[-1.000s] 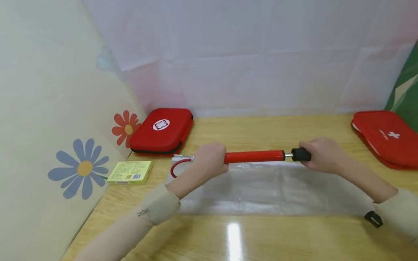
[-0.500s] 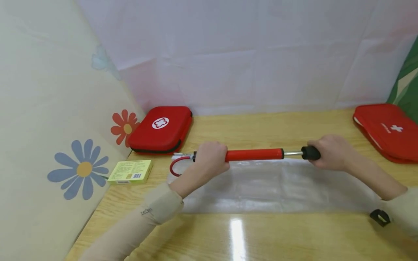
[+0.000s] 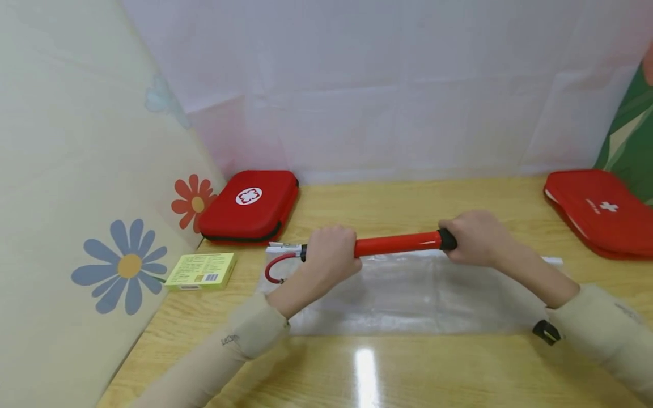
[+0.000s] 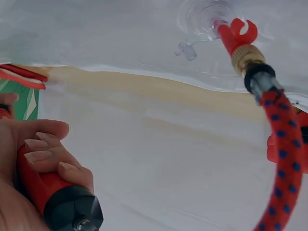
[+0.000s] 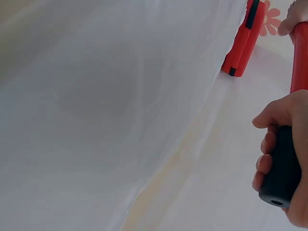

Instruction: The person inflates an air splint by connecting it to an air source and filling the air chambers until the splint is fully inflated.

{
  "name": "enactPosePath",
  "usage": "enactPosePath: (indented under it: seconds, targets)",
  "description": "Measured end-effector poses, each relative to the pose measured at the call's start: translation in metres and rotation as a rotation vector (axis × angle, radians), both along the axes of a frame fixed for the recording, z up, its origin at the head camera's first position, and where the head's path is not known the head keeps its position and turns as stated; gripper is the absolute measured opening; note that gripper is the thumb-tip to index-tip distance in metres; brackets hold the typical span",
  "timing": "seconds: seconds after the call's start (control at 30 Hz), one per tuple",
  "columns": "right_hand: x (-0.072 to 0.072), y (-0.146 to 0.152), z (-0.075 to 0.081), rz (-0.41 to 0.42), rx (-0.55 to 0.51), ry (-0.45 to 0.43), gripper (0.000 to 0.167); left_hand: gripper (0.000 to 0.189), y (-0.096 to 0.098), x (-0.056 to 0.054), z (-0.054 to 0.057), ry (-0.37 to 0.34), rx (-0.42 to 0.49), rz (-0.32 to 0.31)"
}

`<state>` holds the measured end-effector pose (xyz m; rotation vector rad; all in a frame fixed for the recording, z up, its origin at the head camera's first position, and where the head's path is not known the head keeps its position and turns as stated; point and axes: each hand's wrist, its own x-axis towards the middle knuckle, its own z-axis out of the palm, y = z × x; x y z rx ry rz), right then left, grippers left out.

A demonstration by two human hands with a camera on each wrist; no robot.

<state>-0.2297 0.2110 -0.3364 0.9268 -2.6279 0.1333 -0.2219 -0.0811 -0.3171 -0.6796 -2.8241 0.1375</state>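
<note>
A red hand pump [image 3: 398,243] lies sideways above the table, its rod hidden and its black handle [image 3: 448,239] against the barrel. My left hand [image 3: 331,252] grips the barrel near its hose end. At the other end, my right hand [image 3: 474,238] is wrapped around the handle, also seen dark in the right wrist view. A red hose with blue dots [image 4: 284,163] curves from the pump to a red nozzle [image 4: 237,37], which sits at the valve of a clear plastic inflatable [image 3: 403,300]. A small clear plug [image 4: 187,51] hangs beside that valve.
A red hard first-aid case [image 3: 245,212] stands at the back left, with a yellow-green box [image 3: 200,272] in front of it. On the right lies a red first-aid pouch [image 3: 602,212]. The wooden table [image 3: 408,368] meets a flowered wall covering [image 3: 76,170] on the left.
My right hand first drew the handle out to the right, baring the metal rod, then pushed it back left against the barrel. The left hand stays nearly in place.
</note>
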Motion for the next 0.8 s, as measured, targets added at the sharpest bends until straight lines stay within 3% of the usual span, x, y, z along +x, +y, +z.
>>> enactPosePath:
  seconds: [0.2,0.4,0.8]
  targets:
    - [-0.007,0.021,-0.008,0.071,-0.056,0.102,0.029,0.014,-0.014,-0.004,0.001,-0.001,0.003,-0.029]
    - [-0.014,0.054,-0.014,0.039,-0.091,0.208,0.032,0.018,-0.033,-0.01,0.006,0.038,-0.036,0.025]
    - [-0.007,0.017,-0.009,-0.051,-0.018,0.086,0.022,0.016,-0.01,-0.008,0.005,-0.012,-0.023,0.072]
